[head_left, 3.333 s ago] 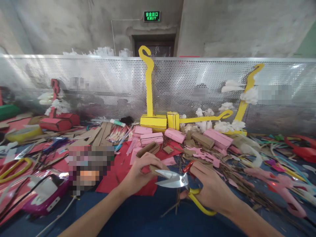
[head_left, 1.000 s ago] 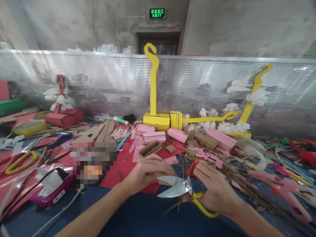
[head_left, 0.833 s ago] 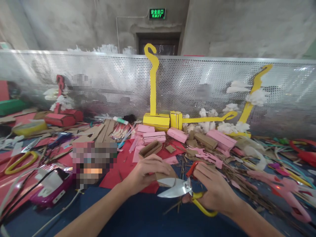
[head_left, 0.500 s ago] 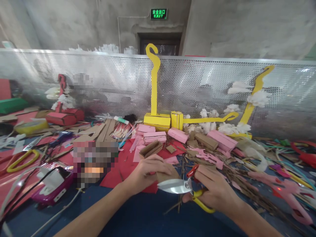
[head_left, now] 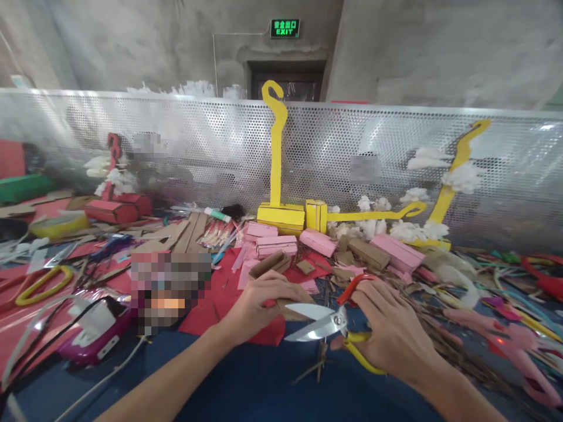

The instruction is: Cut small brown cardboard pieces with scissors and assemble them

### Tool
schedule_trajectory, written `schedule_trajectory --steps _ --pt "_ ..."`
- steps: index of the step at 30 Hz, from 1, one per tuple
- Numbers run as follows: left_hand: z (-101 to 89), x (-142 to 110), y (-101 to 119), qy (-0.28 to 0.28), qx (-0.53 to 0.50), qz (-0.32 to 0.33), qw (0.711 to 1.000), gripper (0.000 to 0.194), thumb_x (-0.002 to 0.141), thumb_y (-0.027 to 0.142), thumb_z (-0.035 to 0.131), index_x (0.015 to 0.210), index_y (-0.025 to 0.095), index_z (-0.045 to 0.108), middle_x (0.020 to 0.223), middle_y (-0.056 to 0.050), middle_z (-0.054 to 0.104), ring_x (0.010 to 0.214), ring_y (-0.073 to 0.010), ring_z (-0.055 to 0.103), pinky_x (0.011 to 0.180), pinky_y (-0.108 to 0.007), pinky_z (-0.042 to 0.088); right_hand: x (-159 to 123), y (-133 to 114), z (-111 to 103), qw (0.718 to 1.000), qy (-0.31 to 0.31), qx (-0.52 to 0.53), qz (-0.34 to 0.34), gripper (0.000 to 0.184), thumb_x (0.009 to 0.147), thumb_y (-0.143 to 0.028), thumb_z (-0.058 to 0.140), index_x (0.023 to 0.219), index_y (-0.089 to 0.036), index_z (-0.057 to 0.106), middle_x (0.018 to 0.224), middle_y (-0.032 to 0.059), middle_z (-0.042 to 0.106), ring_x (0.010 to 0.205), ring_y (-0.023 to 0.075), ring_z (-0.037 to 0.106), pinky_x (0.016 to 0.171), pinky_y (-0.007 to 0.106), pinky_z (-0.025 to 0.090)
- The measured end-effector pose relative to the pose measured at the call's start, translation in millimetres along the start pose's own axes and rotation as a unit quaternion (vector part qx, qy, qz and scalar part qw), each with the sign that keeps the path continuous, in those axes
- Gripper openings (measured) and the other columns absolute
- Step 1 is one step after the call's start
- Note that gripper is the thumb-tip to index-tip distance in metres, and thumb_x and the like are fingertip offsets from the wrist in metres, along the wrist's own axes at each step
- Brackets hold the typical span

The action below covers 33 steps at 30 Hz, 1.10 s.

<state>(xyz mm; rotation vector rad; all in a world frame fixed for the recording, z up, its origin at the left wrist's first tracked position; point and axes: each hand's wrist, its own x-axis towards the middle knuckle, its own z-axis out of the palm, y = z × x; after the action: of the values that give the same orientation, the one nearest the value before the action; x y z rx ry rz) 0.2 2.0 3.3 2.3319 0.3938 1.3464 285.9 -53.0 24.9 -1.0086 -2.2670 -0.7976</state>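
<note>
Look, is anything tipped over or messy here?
Yes, one yellow hooked piece lies on its side, while another yellow piece beside it stands upright. Brown twigs also lie scattered near the right hand, which holds scissors.

Between the forearms [head_left: 176, 369] at bottom centre, a bare stretch of counter [head_left: 246, 387] gives the widest passage. Scissors [head_left: 319, 329] bar the gap between left hand [head_left: 268, 299] and right hand [head_left: 393, 319]. Pink boxes [head_left: 277, 247] crowd mid-frame before a perforated panel [head_left: 323, 152]; a purple power strip [head_left: 88, 350] obstructs lower left, a pink glue gun [head_left: 516, 340] lower right.
</note>
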Motion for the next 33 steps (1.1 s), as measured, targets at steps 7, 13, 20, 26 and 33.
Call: schedule_trajectory --steps 7,13,20,26,33 --pt "1.4 -3.5 -2.5 -0.011 -0.015 0.004 1.0 0.021 0.097 0.027 0.065 0.111 0.019 0.078 0.102 -0.011 0.08 0.101 -0.024 0.067 0.091 -0.037 0.052 1.2 -13.0 5.2 1.0 -0.012 0.018 0.013 0.034 0.083 -0.047 0.07 0.096 -0.017 0.059 0.099 0.014 0.064 0.094 0.0322 0.06 0.084 0.043 0.046" --pt "2.3 -2.5 -2.4 -0.026 -0.027 0.015 0.999 0.022 0.098 0.032 0.064 0.112 0.021 0.077 0.102 -0.01 0.081 0.098 -0.0222 0.069 0.094 -0.038 0.05 0.9 -14.0 8.4 0.999 -0.003 0.048 0.007 0.02 0.083 -0.036 0.066 0.089 -0.019 0.057 0.089 0.0109 0.061 0.084 0.0287 0.059 0.074 0.041 0.05" --pt "1.7 -4.3 -2.3 -0.026 -0.024 0.014 0.999 0.025 0.1 0.031 0.059 0.112 0.019 0.077 0.103 -0.012 0.08 0.106 -0.0247 0.068 0.095 -0.039 0.051 -0.4 -12.7 9.1 0.997 0.01 0.081 -0.009 0.013 0.087 -0.026 0.063 0.083 -0.022 0.051 0.078 0.0048 0.055 0.074 0.0242 0.053 0.067 0.038 0.049" --pt "1.6 -2.2 1.0 -0.025 -0.031 0.024 0.999 0.022 0.099 0.025 0.061 0.114 0.019 0.076 0.104 -0.012 0.081 0.103 -0.0235 0.071 0.096 -0.039 0.052 -0.5 -11.3 10.4 0.996 0.036 0.079 -0.026 0.017 0.088 -0.025 0.063 0.081 -0.024 0.048 0.074 0.0031 0.052 0.071 0.0231 0.052 0.066 0.037 0.048" --pt "1.0 0.8 5.1 -0.034 -0.042 0.024 0.998 0.02 0.098 0.022 0.064 0.113 0.021 0.077 0.106 -0.009 0.081 0.104 -0.0217 0.072 0.096 -0.037 0.052 -1.5 -11.6 8.0 0.996 0.031 0.072 -0.043 0.03 0.091 -0.035 0.066 0.072 -0.026 0.045 0.069 0.002 0.053 0.067 0.0222 0.053 0.066 0.037 0.047"
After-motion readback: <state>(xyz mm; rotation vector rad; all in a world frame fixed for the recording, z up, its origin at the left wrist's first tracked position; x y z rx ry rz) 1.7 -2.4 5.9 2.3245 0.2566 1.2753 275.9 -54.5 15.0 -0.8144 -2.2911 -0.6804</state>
